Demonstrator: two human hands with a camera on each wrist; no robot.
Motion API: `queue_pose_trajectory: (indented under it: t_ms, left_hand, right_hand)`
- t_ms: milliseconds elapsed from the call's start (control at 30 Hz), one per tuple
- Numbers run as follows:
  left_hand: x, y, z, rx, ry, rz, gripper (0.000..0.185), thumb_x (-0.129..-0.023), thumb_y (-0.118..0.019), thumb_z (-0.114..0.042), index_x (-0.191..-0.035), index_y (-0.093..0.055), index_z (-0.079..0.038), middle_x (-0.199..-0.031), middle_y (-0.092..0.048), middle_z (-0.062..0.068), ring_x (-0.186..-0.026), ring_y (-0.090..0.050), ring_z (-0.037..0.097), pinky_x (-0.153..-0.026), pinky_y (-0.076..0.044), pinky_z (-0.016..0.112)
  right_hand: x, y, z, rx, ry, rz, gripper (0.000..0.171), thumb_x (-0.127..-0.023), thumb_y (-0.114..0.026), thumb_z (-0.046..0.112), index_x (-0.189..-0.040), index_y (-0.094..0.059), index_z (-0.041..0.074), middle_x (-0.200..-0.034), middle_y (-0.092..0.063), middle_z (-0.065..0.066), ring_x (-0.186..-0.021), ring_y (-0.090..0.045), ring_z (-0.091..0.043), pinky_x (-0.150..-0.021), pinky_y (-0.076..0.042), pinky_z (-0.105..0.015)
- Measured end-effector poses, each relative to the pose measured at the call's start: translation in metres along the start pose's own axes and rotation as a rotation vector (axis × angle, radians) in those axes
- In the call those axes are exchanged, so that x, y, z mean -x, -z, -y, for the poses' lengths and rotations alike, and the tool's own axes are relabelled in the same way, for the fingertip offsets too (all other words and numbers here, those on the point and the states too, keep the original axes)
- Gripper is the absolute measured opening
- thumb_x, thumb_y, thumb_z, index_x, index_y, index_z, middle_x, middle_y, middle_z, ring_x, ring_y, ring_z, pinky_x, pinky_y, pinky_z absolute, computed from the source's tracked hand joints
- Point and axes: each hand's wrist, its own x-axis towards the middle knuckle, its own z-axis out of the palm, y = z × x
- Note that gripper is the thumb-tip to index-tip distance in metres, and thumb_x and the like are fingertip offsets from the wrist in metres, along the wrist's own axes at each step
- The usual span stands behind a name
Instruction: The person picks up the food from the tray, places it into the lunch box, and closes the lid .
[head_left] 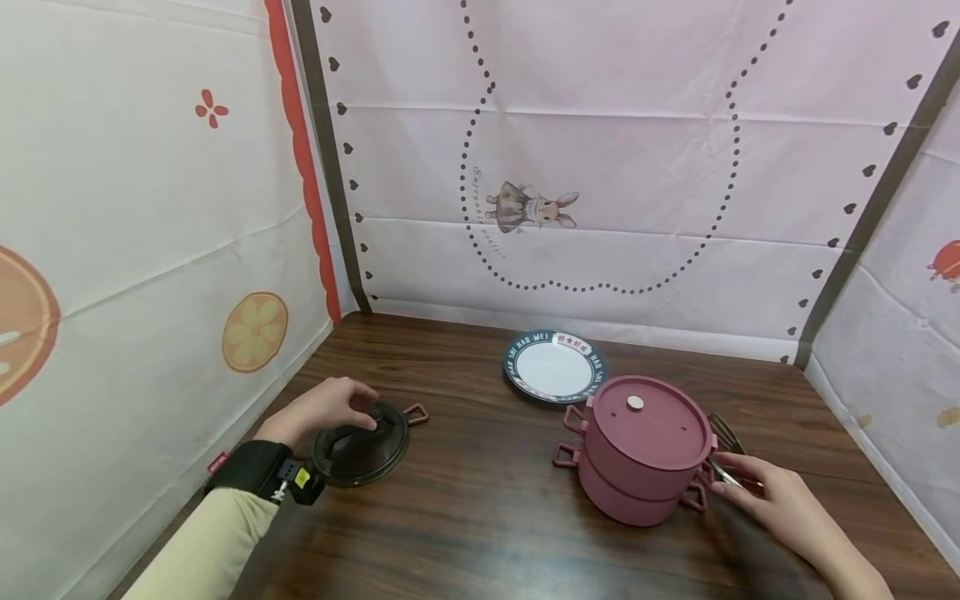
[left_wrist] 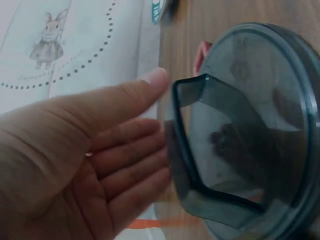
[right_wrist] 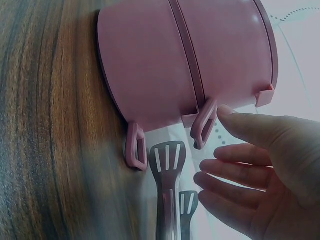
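We rest our left hand (head_left: 324, 407) with straight fingers on the lid (head_left: 362, 445), while our right hand (head_left: 776, 500), fingers loosely spread, seems just short of the tongs (right_wrist: 167, 190) beside the pot (head_left: 643, 448).

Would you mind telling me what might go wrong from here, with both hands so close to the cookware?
The left hand lies over the dark glass lid with straight fingers, not visibly gripping its handle; lifted like that, the lid might slip. The right hand is beside the stacked pink pot; a nudge at a side handle could shift the upper tier. The metal tongs beside it could get knocked.
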Motion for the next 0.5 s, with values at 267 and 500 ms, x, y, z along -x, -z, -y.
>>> queue_pose_trajectory:
  t_ms: [267, 500]
  left_hand:
    - [0.005, -0.007, 0.0, -0.078, 0.061, -0.031, 0.037, -0.081, -0.082, -0.018, -0.113, -0.072, -0.001, -0.108, -0.074, 0.013, -0.099, -0.069, 0.027, -0.087, -0.055, 0.047]
    - [0.003, -0.008, -0.006, -0.139, 0.086, -0.033, 0.03, -0.081, -0.082, -0.015, -0.108, -0.074, -0.004, -0.101, -0.073, 0.01, -0.092, -0.067, 0.023, -0.08, -0.056, 0.044]
  right_hand:
    - [-0.001, -0.004, -0.002, -0.018, 0.024, -0.02, 0.042, -0.088, -0.076, 0.023, -0.122, -0.068, -0.001, -0.119, -0.071, -0.02, -0.099, -0.06, 0.01, -0.079, -0.059, -0.024]
    - [-0.004, -0.012, -0.002, -0.02, 0.08, -0.056, 0.037, -0.084, -0.079, 0.017, -0.115, -0.071, 0.001, -0.112, -0.074, -0.015, -0.097, -0.059, 0.012, -0.078, -0.058, -0.021]
